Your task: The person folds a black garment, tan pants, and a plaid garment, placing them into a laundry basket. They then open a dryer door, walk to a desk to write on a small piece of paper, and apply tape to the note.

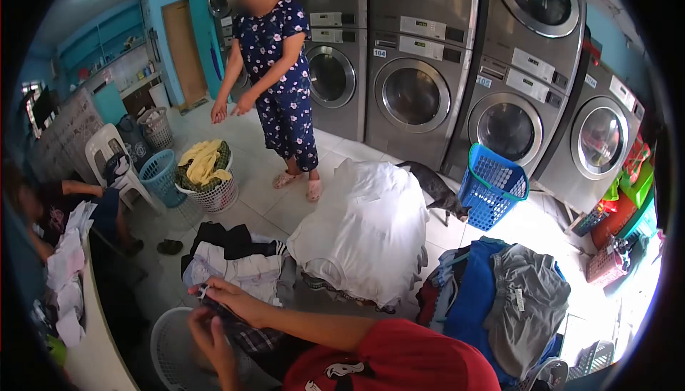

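Observation:
My right hand pinches the edge of a dark plaid garment with a small white bit near the fingertips. Just below it, my left hand has its fingers apart beside the garment; whether it touches the cloth is hard to see. The garment hangs beside a pale laundry basket, which my left hand partly covers. Beyond my hands lies a pile of folded clothes, white and black. White clothes are heaped high to its right.
A person in flowered clothes stands by the dryers. A dark cat is near a tilted blue basket. Blue and grey clothes lie at right. Another person sits at left, near a counter with clothes.

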Motion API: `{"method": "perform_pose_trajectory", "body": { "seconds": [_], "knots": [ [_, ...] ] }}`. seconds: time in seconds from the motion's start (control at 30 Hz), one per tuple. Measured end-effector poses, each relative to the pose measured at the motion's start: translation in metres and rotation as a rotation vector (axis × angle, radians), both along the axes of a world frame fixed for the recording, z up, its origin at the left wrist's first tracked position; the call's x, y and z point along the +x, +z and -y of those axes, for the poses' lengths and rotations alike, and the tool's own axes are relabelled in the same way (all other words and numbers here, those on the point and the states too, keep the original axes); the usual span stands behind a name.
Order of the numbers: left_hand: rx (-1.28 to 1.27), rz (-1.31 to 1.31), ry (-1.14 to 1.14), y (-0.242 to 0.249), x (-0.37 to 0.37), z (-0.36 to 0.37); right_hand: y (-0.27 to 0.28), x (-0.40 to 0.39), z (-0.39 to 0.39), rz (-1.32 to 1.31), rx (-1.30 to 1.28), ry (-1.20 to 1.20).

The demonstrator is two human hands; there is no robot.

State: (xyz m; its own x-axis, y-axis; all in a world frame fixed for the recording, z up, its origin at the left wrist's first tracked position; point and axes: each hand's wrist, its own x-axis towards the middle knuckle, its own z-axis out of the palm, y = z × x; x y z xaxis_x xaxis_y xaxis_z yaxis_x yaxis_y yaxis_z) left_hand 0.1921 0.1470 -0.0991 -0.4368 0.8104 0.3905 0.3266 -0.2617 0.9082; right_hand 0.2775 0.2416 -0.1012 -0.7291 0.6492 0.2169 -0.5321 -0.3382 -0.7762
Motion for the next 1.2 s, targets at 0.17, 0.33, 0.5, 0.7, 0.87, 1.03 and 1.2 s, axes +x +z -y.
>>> {"method": "perform_pose_trajectory", "body": {
  "seconds": [0.17, 0.33, 0.5, 0.7, 0.87, 1.03, 1.2],
  "knots": [
    [0.070, 0.273, -0.032, -0.004, -0.002, 0.000, 0.010, -0.008, 0.026, 0.060, 0.186, -0.003],
    [0.110, 0.461, -0.064, 0.002, -0.033, 0.019, 0.007, -0.031, 0.043, 0.110, 0.413, 0.102],
    [0.130, 0.539, 0.018, 0.017, -0.045, 0.030, 0.018, -0.042, 0.043, 0.175, 0.680, -0.124],
    [-0.076, 0.376, -0.212, 0.006, -0.043, -0.016, 0.028, -0.007, 0.012, 0.463, 1.164, -0.716],
    [0.034, -0.097, -0.508, 0.026, 0.008, -0.055, 0.033, 0.058, 0.026, 0.674, 1.001, -0.820],
    [-0.051, 0.024, -0.711, 0.036, 0.045, -0.057, 0.037, 0.108, 0.041, 0.803, 0.748, -0.995],
    [0.028, 0.065, -0.618, 0.029, 0.040, -0.062, 0.032, 0.122, 0.035, 0.944, 1.020, -1.104]
  ]
}}
